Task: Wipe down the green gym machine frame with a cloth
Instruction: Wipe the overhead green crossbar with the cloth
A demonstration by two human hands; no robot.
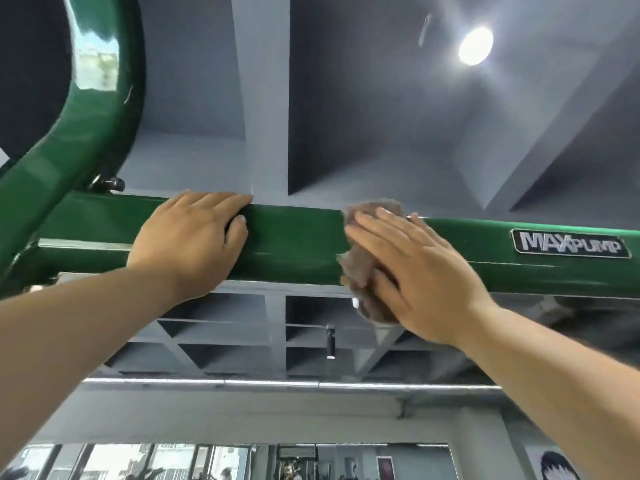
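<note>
Wiping: a person reaches overhead with both bare arms to a green gym machine frame (294, 244), a horizontal beam crossing the middle of the view.
Right hand (415, 268): lies flat at centre right, fingers straight and close together, pressing a brown cloth (363, 258) against the beam's front face.
Left hand (194, 237): at centre left, fingers hooked over the beam's top edge, thumb on the front, seemingly for steadying.
Cloth: bunched, showing above and below the palm, touching the beam.
Progress: seemingly midway. No dirt or wipe marks show, so cleaned stretches cannot be told. The part with the MAXPUMP badge (571, 245) at far right and the curved green tube (86, 109) at upper left probably remain.
Containers: none visible; no bucket or spray bottle.
Surroundings: grey ceiling beams and a bright ceiling light (476, 46) at upper right.
</note>
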